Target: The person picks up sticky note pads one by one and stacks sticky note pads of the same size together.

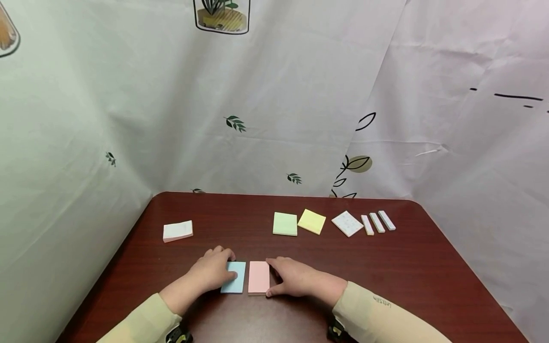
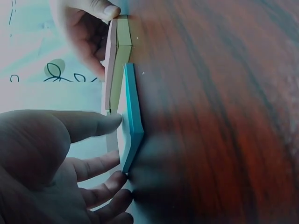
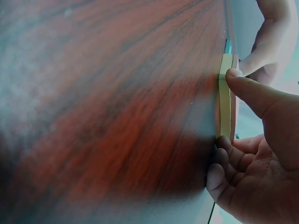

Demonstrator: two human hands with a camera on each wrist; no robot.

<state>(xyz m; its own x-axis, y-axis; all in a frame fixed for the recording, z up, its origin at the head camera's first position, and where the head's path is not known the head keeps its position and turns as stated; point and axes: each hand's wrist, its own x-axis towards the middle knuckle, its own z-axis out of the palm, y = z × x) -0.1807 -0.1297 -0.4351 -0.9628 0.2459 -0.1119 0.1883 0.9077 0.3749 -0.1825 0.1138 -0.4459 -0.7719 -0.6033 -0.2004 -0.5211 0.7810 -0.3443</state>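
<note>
A light blue sticky note pad lies on the table in the middle foreground. My left hand holds it at the left, thumb across its top face and fingers at its far left edge. Just right of it, a narrow gap away, is a pink-topped sticky note stack; both wrist views show a thick yellow layer under the pink. My right hand grips this stack from the right, thumb at the near corner and index finger at the far corner. The two pads lie roughly parallel.
Along the back are a green pad, a tilted yellow pad, a white patterned pad and three narrow white strips. A white-topped stack sits at back left. A white printed cloth hangs behind the brown table.
</note>
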